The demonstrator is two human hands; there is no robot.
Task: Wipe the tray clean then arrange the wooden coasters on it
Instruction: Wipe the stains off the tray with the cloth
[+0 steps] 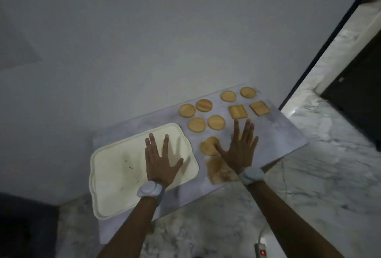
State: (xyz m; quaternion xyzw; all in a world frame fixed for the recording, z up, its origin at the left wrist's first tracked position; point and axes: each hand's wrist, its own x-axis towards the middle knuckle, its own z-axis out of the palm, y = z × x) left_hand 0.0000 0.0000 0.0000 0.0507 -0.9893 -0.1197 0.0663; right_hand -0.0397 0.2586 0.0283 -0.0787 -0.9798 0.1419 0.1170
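A cream rectangular tray point(115, 175) with rounded corners lies flat on the near left part of a small marble-topped table point(274, 134). Its long axis runs diagonally, from the near left corner toward the far right, and a few dark specks dot its surface. The left hand point(159, 162) is held flat and open over the right half of the tray, fingers spread and pointing away from the person; whether it touches the tray cannot be told. Just right of the tray, the right hand point(239, 150) is also open and spread, palm down, above a tan cloth point(218, 172) and beside a blurred round coaster point(208, 146). Beyond the hands, wooden coasters lie flat on the tabletop, all off the tray: six round coasters point(196, 124) in a loose cluster, and two square coasters point(237, 111) side by side to the right. Each wrist wears a pale band. A white power strip point(260, 251) with a red light lies on the marble floor near the right arm.
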